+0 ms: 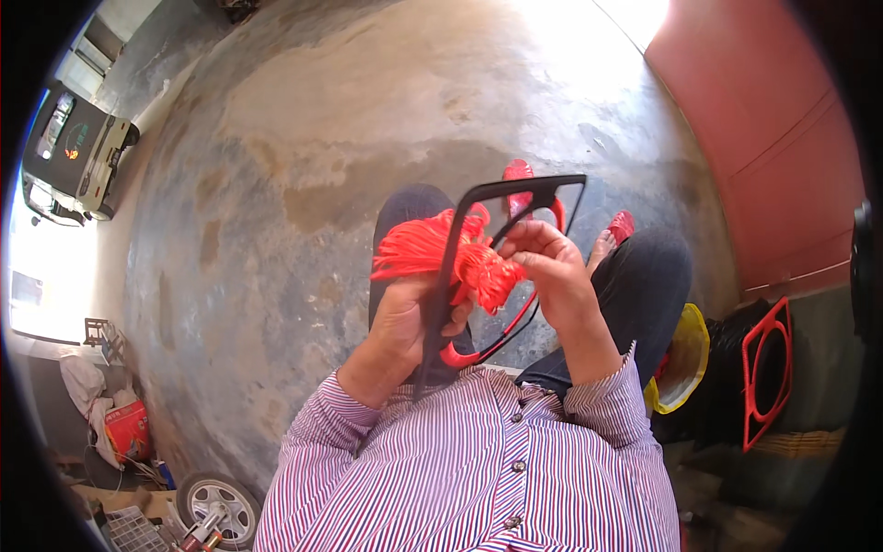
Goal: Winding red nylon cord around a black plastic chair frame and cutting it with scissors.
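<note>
My left hand (405, 322) is closed round a thick bundle of bright red cord (418, 244), looped and gathered at its middle. A black frame (447, 267) with red parts stands in front of the bundle, its long side crossing before my left hand and wrist. My right hand (556, 276) is closed in a pinch at the right side of the bundle, inside the frame's outline. Its thumb and forefinger meet at the cord; the exact strand is too small to tell. Both hands are held above my lap.
Below my knees is a stained concrete floor (331, 147). On the right are a yellow-rimmed container (701, 354), a red frame (750, 386) and a red wall panel (763, 129). A wheel (219, 509) and a red box (127, 431) lie at lower left; a vehicle (78, 152) stands far left.
</note>
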Tool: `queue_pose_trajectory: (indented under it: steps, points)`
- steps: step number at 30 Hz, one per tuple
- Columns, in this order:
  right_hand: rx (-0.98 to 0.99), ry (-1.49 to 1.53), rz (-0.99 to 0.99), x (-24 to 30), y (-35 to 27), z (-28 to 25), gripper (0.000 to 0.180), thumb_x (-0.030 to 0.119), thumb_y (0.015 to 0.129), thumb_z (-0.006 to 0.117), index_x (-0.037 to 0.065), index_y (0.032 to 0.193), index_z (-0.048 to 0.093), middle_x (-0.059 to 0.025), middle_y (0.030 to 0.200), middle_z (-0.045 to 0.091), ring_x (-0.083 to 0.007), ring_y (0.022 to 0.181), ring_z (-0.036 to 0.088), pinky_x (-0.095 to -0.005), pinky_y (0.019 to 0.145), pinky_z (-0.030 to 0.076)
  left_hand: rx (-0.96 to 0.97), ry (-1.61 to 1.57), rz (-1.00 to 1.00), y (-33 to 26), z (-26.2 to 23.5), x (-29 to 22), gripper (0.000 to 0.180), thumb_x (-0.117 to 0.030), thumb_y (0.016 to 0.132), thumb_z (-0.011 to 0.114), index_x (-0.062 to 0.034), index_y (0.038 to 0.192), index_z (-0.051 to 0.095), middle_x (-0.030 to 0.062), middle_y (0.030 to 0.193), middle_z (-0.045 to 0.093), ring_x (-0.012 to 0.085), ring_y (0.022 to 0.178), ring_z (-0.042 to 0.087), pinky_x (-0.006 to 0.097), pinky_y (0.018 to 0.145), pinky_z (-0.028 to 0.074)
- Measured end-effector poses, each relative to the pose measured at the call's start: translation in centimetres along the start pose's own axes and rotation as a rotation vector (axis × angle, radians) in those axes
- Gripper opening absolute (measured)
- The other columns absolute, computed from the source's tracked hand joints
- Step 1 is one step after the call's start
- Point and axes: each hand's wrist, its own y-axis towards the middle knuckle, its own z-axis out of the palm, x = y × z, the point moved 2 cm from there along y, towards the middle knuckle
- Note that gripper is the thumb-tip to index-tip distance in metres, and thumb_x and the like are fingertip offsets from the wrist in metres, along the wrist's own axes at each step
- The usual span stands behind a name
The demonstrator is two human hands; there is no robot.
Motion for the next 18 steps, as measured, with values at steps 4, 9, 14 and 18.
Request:
queue_pose_trajectory:
  steps: [4, 9, 14, 18]
  points:
    - [0.079, -0.303, -0.087, 0.9, -2.2, 1.3, 0.043, 0.001, 0.082, 0.071, 0.0, 0.123, 0.057, -0.0046, 0.11, 0.066, -0.011, 0.094, 0.063, -0.0261, 0.085, 0.05, -0.024, 0.061, 0.128, 0.1, -1.5, 0.1, 0.034, -0.039, 0.097, 0.058, -0.0088, 0.113, 0.062, 0.0088, 0.088, 0.069, 0.0125, 0.068, 0.062, 0.023, 0.049, 0.042]
    - [0.047, -0.249, -0.203, 0.8, -3.4, 4.2, 0.052, 0.004, 0.081, 0.077, 0.004, 0.127, 0.054, -0.0023, 0.112, 0.065, -0.011, 0.092, 0.064, -0.0264, 0.082, 0.051, -0.039, 0.093, 0.144, 0.5, -0.9, 0.1, 0.035, -0.04, 0.098, 0.058, -0.0096, 0.114, 0.062, 0.0071, 0.088, 0.069, 0.012, 0.069, 0.063, 0.022, 0.05, 0.042]
    - [-0.058, -0.446, -0.298, 0.8, -3.2, 3.9, 0.052, 0.005, 0.08, 0.078, 0.004, 0.126, 0.055, -0.0047, 0.123, 0.059, -0.0139, 0.107, 0.061, -0.0289, 0.086, 0.051, 0.019, 0.01, 0.085, 1.5, -1.0, 0.8, 0.036, -0.032, 0.097, 0.055, -0.0027, 0.117, 0.06, 0.0137, 0.093, 0.068, 0.0189, 0.069, 0.064, 0.026, 0.05, 0.046]
    - [-0.04, -0.293, -0.39, 1.3, -2.5, 2.3, 0.049, 0.0, 0.078, 0.072, 0.002, 0.124, 0.056, -0.0061, 0.129, 0.053, -0.0153, 0.116, 0.057, -0.0311, 0.093, 0.049, 0.018, 0.019, 0.079, 1.7, -0.4, 1.1, 0.042, -0.032, 0.098, 0.048, 0.0038, 0.119, 0.058, 0.0184, 0.095, 0.067, 0.0239, 0.069, 0.063, 0.029, 0.051, 0.047]
